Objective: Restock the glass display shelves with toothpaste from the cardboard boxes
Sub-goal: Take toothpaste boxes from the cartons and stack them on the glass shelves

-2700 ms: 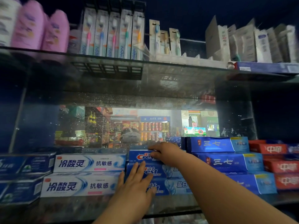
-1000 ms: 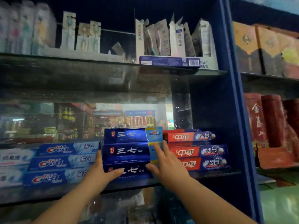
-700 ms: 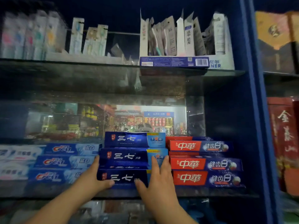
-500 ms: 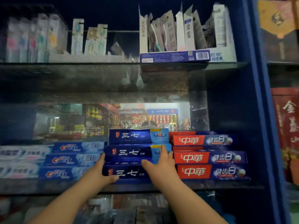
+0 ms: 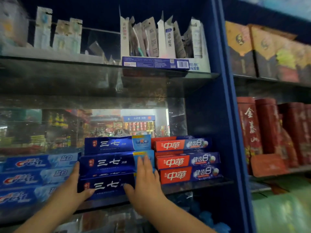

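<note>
Both hands were on the dark blue toothpaste stack [image 5: 107, 163], three boxes high on the glass shelf [image 5: 198, 182]. My left hand [image 5: 70, 189] lay against the stack's left end, fingers straight up the side and thumb across the front of the bottom box [image 5: 104, 186], pressing rather than gripping. My right hand [image 5: 144, 185] was flat on the fronts, fingers over the middle box's pale end and thumb on the bottom box, with nothing held there either. The bottom box seemed to sit a touch forward of the two above, so I took this as squaring up, not loading. Just beside it on the right stood the red toothpaste stack [image 5: 185, 161], three high. On the left was the light blue toothpaste stack [image 5: 33, 179], three high too. So this stretch of shelf looked filled along the front. There was room above the stacks, though, and no cardboard box in view, so I couldn't tell how much stock was left.
</note>
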